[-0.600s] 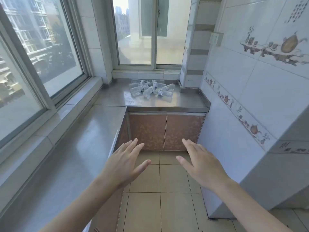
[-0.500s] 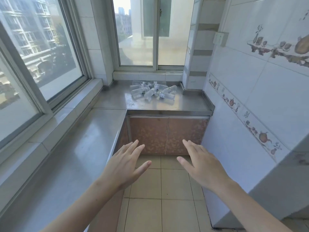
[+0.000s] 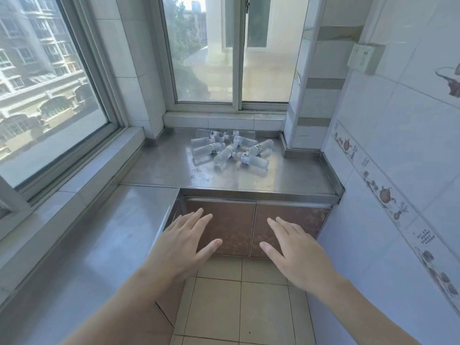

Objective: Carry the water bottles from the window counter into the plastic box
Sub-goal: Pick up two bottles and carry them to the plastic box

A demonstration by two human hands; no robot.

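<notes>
Several clear water bottles [image 3: 230, 150] with white labels lie in a loose pile on the steel window counter [image 3: 286, 175], under the far window. My left hand [image 3: 185, 247] and my right hand [image 3: 293, 252] are both stretched out in front of me, palms down, fingers straight and spread, holding nothing. They hover over the floor, short of the counter's front edge and well below the bottles. No plastic box is in view.
The counter runs in an L along the left wall under a big window [image 3: 49, 83]. Brown cabinet doors [image 3: 254, 227] sit beneath the far counter. A white tiled wall [image 3: 398, 195] closes the right side. Beige floor tiles [image 3: 239, 307] lie between.
The view has moved closer to the counter, so the bottles look bigger and nearer. Both hands stay outstretched and spread as before.
</notes>
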